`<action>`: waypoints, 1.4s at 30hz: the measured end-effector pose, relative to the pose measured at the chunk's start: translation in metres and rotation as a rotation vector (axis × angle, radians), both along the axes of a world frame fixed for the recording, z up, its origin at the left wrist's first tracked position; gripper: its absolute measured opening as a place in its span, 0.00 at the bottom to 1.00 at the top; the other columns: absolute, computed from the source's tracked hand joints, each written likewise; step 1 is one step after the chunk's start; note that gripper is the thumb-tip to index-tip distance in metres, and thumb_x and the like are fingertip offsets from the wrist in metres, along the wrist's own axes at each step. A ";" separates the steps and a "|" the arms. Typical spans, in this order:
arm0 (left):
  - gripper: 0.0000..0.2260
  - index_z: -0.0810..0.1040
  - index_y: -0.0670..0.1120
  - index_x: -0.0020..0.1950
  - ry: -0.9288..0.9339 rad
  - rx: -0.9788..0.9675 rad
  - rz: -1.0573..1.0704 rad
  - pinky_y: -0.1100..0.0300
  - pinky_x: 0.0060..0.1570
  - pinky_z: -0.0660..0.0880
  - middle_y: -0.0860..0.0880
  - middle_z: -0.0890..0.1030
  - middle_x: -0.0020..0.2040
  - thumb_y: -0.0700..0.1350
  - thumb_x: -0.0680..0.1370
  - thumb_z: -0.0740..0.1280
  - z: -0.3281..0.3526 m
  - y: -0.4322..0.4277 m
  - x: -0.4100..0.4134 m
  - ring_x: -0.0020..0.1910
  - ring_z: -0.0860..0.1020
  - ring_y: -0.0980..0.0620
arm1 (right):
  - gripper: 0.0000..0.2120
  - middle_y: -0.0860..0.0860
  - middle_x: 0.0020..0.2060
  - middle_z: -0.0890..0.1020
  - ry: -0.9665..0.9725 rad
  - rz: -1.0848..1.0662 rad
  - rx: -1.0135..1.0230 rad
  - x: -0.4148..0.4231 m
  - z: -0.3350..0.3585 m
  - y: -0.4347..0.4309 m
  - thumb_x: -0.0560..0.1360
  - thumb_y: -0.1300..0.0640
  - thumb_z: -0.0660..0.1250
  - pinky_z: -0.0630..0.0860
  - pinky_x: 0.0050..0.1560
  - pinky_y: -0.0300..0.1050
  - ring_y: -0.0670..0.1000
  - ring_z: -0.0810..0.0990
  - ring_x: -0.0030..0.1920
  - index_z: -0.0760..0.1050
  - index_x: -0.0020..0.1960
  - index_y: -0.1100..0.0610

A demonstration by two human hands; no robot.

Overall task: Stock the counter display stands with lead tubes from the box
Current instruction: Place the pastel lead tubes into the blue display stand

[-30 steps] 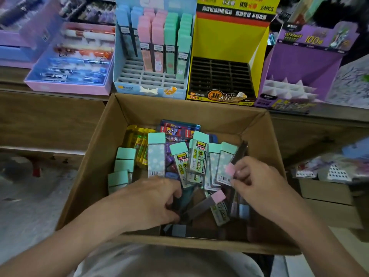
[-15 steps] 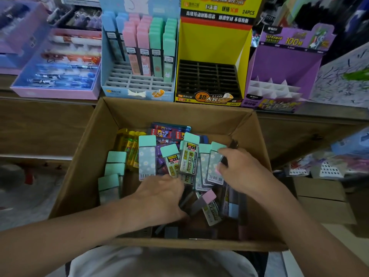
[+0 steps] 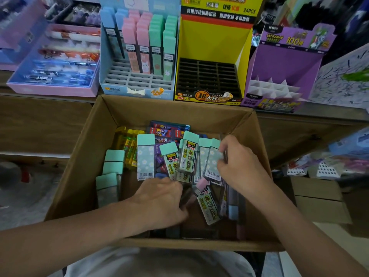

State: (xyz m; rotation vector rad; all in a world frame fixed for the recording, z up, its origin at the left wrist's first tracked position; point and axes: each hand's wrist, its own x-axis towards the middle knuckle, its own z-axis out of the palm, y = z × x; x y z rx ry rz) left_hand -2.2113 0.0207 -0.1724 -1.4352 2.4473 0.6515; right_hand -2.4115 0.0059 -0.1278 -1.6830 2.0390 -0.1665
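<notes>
In the box (image 3: 79, 176), mint-capped lead tubes (image 3: 187, 156) lie lengthwise, caps pointing toward the stands (image 3: 137, 83). Your right hand (image 3: 241, 168) has its grip pinched on a slim dark tube (image 3: 225, 155); you cannot tell your left hand's (image 3: 159, 202) grip.

We see an open cardboard box (image 3: 79, 166) with loose tubes (image 3: 186, 156) piled flat, mostly mint-capped, a few yellow at left. Behind it: blue stand (image 3: 137, 84) with upright pastel tubes in its back rows, yellow stand (image 3: 215, 43) and purple stand (image 3: 283, 64) showing bare slots.
</notes>
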 end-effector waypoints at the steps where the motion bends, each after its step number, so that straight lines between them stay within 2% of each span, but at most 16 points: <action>1: 0.18 0.69 0.53 0.40 0.010 -0.016 0.010 0.58 0.33 0.65 0.56 0.71 0.35 0.67 0.77 0.61 -0.001 0.000 0.000 0.35 0.72 0.55 | 0.14 0.47 0.47 0.79 -0.019 -0.011 -0.016 0.000 0.002 0.002 0.82 0.57 0.66 0.84 0.37 0.47 0.47 0.82 0.39 0.62 0.59 0.47; 3: 0.21 0.70 0.54 0.42 0.021 -0.030 0.014 0.58 0.32 0.64 0.56 0.69 0.34 0.70 0.77 0.57 -0.003 0.000 0.002 0.33 0.69 0.56 | 0.19 0.48 0.49 0.80 -0.058 -0.026 -0.012 -0.001 0.008 0.007 0.82 0.58 0.66 0.81 0.34 0.43 0.47 0.82 0.38 0.58 0.65 0.46; 5: 0.22 0.69 0.54 0.43 0.036 -0.036 0.001 0.57 0.34 0.64 0.57 0.66 0.34 0.72 0.76 0.55 -0.004 0.001 0.003 0.36 0.73 0.54 | 0.27 0.50 0.53 0.81 -0.085 -0.041 0.028 -0.002 0.015 0.015 0.81 0.58 0.66 0.78 0.35 0.39 0.46 0.82 0.40 0.54 0.73 0.47; 8: 0.24 0.71 0.55 0.48 0.040 -0.050 0.005 0.56 0.39 0.66 0.56 0.66 0.36 0.74 0.74 0.54 -0.007 0.002 0.004 0.41 0.72 0.52 | 0.39 0.52 0.61 0.81 -0.082 -0.061 0.090 0.000 0.025 0.031 0.81 0.59 0.67 0.81 0.49 0.46 0.50 0.84 0.50 0.43 0.80 0.48; 11: 0.26 0.74 0.53 0.51 0.024 -0.081 -0.002 0.57 0.40 0.67 0.53 0.74 0.40 0.74 0.74 0.56 -0.007 0.002 0.001 0.40 0.71 0.51 | 0.35 0.54 0.61 0.81 -0.045 -0.087 0.159 0.005 0.026 0.041 0.82 0.59 0.67 0.81 0.58 0.53 0.53 0.83 0.56 0.47 0.78 0.52; 15: 0.25 0.74 0.51 0.53 -0.003 -0.095 -0.046 0.55 0.42 0.69 0.49 0.81 0.51 0.72 0.77 0.57 -0.008 0.001 -0.003 0.48 0.79 0.47 | 0.39 0.56 0.62 0.80 0.067 -0.160 0.288 0.009 0.016 0.042 0.79 0.60 0.70 0.79 0.63 0.55 0.56 0.82 0.61 0.46 0.79 0.55; 20: 0.20 0.74 0.51 0.53 0.001 -0.061 -0.036 0.55 0.45 0.70 0.48 0.82 0.54 0.66 0.76 0.62 -0.006 0.004 -0.004 0.52 0.81 0.46 | 0.32 0.52 0.61 0.79 0.151 -0.094 0.301 0.010 0.005 0.051 0.78 0.54 0.73 0.80 0.60 0.49 0.53 0.82 0.60 0.59 0.74 0.55; 23: 0.16 0.70 0.52 0.49 0.011 -0.046 -0.024 0.56 0.43 0.67 0.49 0.82 0.53 0.64 0.75 0.65 -0.004 0.006 -0.004 0.51 0.81 0.46 | 0.37 0.52 0.63 0.76 0.197 -0.038 0.259 0.010 0.000 0.054 0.77 0.49 0.73 0.80 0.58 0.47 0.53 0.81 0.59 0.57 0.78 0.56; 25: 0.17 0.74 0.51 0.51 0.016 -0.050 -0.008 0.57 0.44 0.67 0.49 0.82 0.53 0.63 0.74 0.65 -0.004 0.006 -0.004 0.52 0.81 0.46 | 0.38 0.52 0.65 0.73 0.206 -0.024 0.220 0.011 -0.002 0.055 0.77 0.47 0.73 0.80 0.56 0.46 0.52 0.81 0.59 0.55 0.79 0.55; 27: 0.17 0.76 0.51 0.55 0.027 -0.061 0.022 0.57 0.45 0.67 0.49 0.82 0.54 0.61 0.75 0.64 -0.004 0.006 -0.003 0.54 0.81 0.46 | 0.35 0.49 0.65 0.71 0.184 -0.013 0.155 0.011 -0.003 0.056 0.77 0.47 0.72 0.79 0.55 0.43 0.49 0.80 0.58 0.58 0.76 0.51; 30: 0.14 0.73 0.53 0.52 0.064 -0.074 0.047 0.58 0.44 0.67 0.50 0.82 0.52 0.61 0.75 0.64 -0.005 0.005 -0.001 0.53 0.81 0.46 | 0.30 0.47 0.64 0.73 0.111 -0.036 0.122 0.011 -0.007 0.055 0.77 0.49 0.73 0.78 0.55 0.43 0.48 0.79 0.58 0.62 0.72 0.49; 33: 0.14 0.69 0.54 0.47 0.077 -0.080 0.047 0.57 0.41 0.65 0.52 0.79 0.46 0.64 0.76 0.63 -0.007 0.004 0.000 0.47 0.80 0.47 | 0.29 0.47 0.63 0.74 0.113 -0.057 0.111 0.012 -0.009 0.054 0.76 0.48 0.73 0.78 0.53 0.42 0.48 0.79 0.57 0.62 0.71 0.49; 35: 0.15 0.68 0.55 0.46 0.068 -0.070 0.039 0.57 0.40 0.65 0.56 0.70 0.37 0.65 0.76 0.64 -0.009 0.002 0.001 0.41 0.74 0.49 | 0.30 0.48 0.62 0.75 0.140 -0.058 0.104 0.012 -0.010 0.054 0.76 0.47 0.73 0.79 0.52 0.43 0.49 0.80 0.56 0.62 0.71 0.50; 37: 0.16 0.68 0.54 0.45 0.060 -0.043 0.050 0.58 0.37 0.65 0.57 0.63 0.35 0.65 0.75 0.66 -0.009 -0.001 0.003 0.37 0.69 0.52 | 0.30 0.48 0.61 0.74 0.155 -0.049 0.097 0.013 -0.011 0.053 0.76 0.46 0.73 0.79 0.52 0.43 0.50 0.80 0.56 0.62 0.71 0.50; 40: 0.16 0.69 0.54 0.41 0.072 0.027 0.094 0.63 0.29 0.62 0.57 0.68 0.36 0.64 0.71 0.69 -0.007 -0.004 0.004 0.33 0.67 0.60 | 0.31 0.47 0.61 0.72 0.124 -0.050 0.054 0.013 -0.013 0.053 0.77 0.47 0.72 0.79 0.51 0.42 0.49 0.80 0.55 0.60 0.74 0.48; 42: 0.16 0.72 0.53 0.40 0.085 0.097 0.123 0.63 0.29 0.67 0.55 0.74 0.36 0.63 0.69 0.70 -0.004 -0.007 0.005 0.33 0.72 0.60 | 0.32 0.47 0.61 0.72 0.106 -0.051 0.034 0.012 -0.013 0.054 0.77 0.47 0.72 0.80 0.52 0.42 0.48 0.78 0.56 0.60 0.75 0.47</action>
